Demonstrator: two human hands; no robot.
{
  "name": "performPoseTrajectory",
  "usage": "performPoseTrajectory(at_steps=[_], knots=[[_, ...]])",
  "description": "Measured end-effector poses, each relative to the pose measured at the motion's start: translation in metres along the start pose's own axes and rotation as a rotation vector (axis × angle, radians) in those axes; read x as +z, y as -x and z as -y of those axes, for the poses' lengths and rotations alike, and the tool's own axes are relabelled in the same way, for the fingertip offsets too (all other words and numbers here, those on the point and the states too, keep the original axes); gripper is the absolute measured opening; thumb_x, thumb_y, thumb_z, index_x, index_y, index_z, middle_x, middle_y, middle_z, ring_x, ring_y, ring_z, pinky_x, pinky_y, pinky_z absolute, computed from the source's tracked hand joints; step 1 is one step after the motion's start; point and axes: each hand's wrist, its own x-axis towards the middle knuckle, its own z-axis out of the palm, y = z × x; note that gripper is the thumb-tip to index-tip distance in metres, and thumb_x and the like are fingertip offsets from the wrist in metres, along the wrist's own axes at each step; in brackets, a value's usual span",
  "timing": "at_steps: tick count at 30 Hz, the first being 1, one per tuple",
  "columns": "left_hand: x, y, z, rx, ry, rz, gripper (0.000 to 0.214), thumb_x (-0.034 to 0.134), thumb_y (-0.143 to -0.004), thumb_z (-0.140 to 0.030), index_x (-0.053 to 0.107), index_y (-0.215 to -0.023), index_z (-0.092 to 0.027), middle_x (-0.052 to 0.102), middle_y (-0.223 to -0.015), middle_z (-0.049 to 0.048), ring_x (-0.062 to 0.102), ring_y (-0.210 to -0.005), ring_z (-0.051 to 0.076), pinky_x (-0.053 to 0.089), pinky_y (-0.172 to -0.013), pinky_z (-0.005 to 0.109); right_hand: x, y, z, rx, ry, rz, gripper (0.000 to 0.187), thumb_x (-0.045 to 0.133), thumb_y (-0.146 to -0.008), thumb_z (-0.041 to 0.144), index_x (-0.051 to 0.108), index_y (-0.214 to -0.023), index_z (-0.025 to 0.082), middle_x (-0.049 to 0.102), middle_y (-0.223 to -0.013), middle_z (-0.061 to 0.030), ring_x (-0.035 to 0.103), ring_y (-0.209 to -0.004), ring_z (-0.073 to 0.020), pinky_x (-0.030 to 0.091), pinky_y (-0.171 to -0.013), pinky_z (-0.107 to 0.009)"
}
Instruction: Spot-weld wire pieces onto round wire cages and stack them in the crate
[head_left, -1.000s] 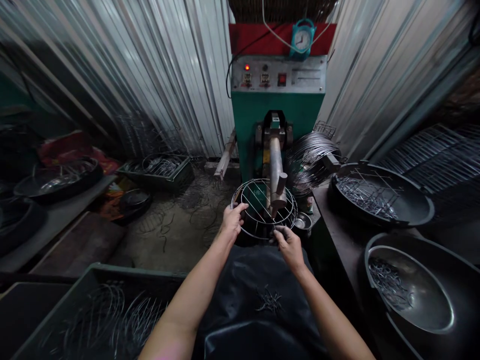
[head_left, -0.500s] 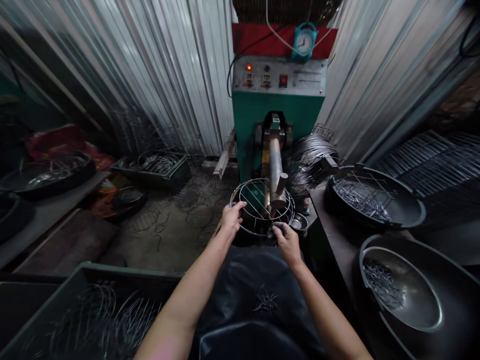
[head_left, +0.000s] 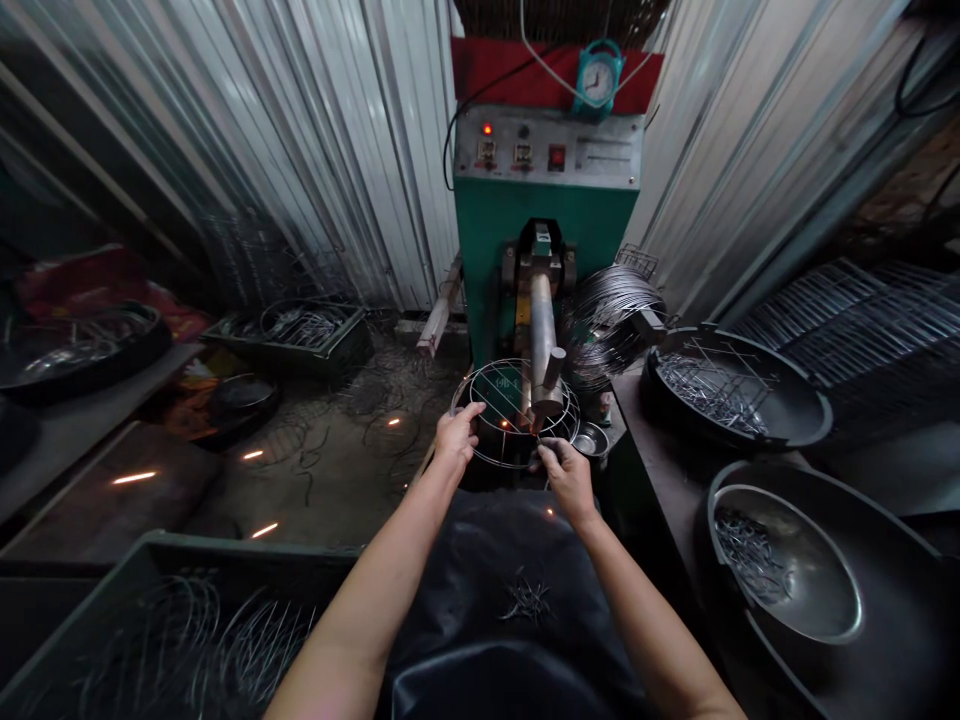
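Round wire frame (head_left: 511, 433) sits at the tip of the metal arm (head_left: 542, 320) on your green machine (head_left: 487, 215). Your left hand (head_left: 455, 437) is closed on its left rim; right hand (head_left: 568, 472) bunched at the near edge, can't tell its grip. Sparks (head_left: 135, 478) out left. Short wires (head_left: 525, 598) on your black apron (head_left: 480, 545).

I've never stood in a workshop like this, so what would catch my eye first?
Probably the glowing orange sparks, scattered mostly left of centre. Then the round wire rack in the middle, gripped by the left hand below the green machine's metal arm, with the right hand at its near edge.
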Motion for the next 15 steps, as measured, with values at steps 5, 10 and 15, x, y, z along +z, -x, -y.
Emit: performPoseTrajectory(at_steps=[5, 10, 15], knots=[[0.0, 0.001, 0.001, 0.0, 0.009, -0.017, 0.035, 0.071, -0.05, -0.022, 0.037, -0.058, -0.019, 0.025, -0.043, -0.0116, 0.02, -0.034, 0.001, 0.009, -0.034, 0.015, -0.001, -0.001, 0.005, -0.023, 0.008, -0.045, 0.023, 0.052, -0.079, 0.038, 0.062, -0.086, 0.018, 0.067, -0.071, -0.0037, 0.061, -0.056, -0.0156, 0.05, -0.057, -0.027], [0.001, 0.006, 0.004, -0.019, 0.045, -0.064, 0.04, 0.073, -0.049, -0.023, 0.034, -0.057, -0.019, 0.024, -0.046, -0.0117, 0.019, -0.035, 0.001, 0.01, -0.033, 0.015, -0.027, 0.015, -0.004, 0.028, -0.026, -0.157, 0.038, 0.045, -0.084, 0.043, 0.06, -0.106, 0.016, 0.068, -0.081, -0.0077, 0.062, -0.059, -0.0164, 0.051, -0.057, -0.029], [-0.006, 0.005, 0.006, -0.026, 0.058, -0.034, 0.044, 0.078, -0.046, -0.028, 0.038, -0.061, -0.018, 0.028, -0.048, -0.0112, 0.021, -0.035, 0.001, 0.013, -0.033, 0.015, -0.073, 0.071, -0.062, 0.06, 0.165, -0.093, 0.032, 0.057, -0.073, 0.043, 0.067, -0.091, 0.018, 0.068, -0.072, -0.0065, 0.064, -0.06, -0.019, 0.053, -0.052, -0.03]])
